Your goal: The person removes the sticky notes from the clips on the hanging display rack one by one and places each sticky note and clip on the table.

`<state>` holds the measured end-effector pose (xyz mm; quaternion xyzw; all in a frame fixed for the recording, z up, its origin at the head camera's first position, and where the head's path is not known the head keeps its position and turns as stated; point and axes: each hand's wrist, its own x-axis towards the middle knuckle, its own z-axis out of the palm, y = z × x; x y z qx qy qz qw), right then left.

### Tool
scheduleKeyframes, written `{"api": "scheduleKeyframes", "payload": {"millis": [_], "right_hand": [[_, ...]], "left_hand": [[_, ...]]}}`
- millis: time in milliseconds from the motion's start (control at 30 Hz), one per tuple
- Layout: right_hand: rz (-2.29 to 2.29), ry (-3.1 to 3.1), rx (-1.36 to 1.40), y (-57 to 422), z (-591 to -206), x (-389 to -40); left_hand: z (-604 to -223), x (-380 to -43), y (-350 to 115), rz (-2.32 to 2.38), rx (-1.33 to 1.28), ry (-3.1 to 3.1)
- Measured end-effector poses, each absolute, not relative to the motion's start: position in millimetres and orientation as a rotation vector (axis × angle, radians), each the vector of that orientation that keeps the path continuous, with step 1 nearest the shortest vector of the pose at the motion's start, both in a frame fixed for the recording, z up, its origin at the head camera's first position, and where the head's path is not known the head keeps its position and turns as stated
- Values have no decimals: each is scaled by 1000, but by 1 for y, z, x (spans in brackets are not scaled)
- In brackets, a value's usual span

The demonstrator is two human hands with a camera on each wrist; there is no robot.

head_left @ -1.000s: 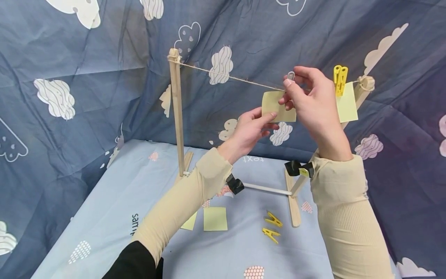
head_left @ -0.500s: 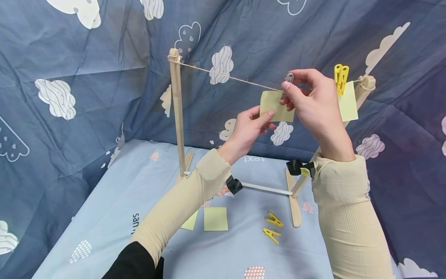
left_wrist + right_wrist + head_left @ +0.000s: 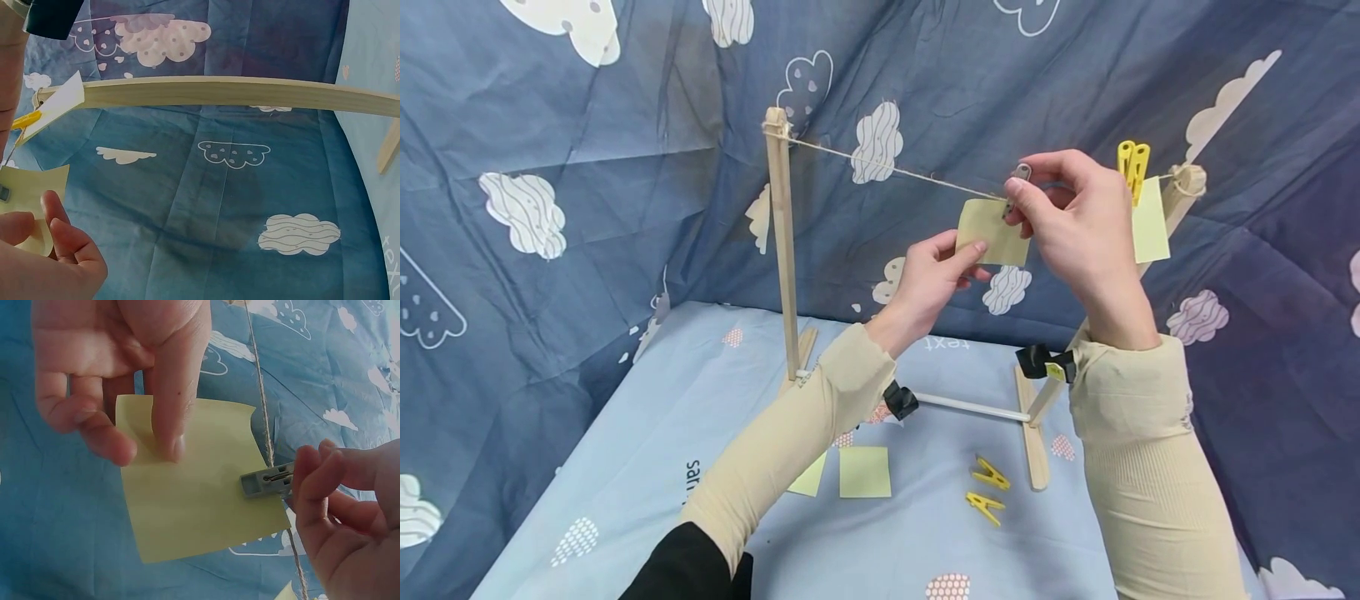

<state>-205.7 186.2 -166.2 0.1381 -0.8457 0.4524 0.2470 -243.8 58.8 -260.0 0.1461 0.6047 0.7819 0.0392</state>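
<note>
A pale yellow sticky note (image 3: 981, 223) is held up at the string (image 3: 895, 169). My left hand (image 3: 928, 283) pinches its lower left part, thumb in front and fingers behind. A grey clothespin (image 3: 259, 483) is pinched between the thumb and fingers of my right hand (image 3: 1086, 233). In the right wrist view, its jaws lie over the note's upper edge, where the note meets the string. Whether they grip both cannot be told. Farther right, a second note (image 3: 1150, 225) hangs from the string under yellow clothespins (image 3: 1132, 171).
The string runs between a left wooden post (image 3: 781, 250) and a right wooden post (image 3: 1183, 187). A white rod (image 3: 973, 407) joins their bases. On the bed-like cloth lie two more notes (image 3: 865, 472) and two yellow clothespins (image 3: 985, 504). Dark blue cloth (image 3: 625, 208) hangs behind.
Both hands have shifted slightly left with the note and the clothespin. The grey clothespin has tilted, its upper end turned slightly right and lower. The hanging note has not moved noticeably.
</note>
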Motion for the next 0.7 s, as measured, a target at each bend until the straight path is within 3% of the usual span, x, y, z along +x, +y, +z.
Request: {"api": "scheduleKeyframes", "payload": {"millis": [700], "right_hand": [[1242,-2088,441,170,-162,-194]], "left_hand": [[-256,-237,50,2365,441,1924]]}}
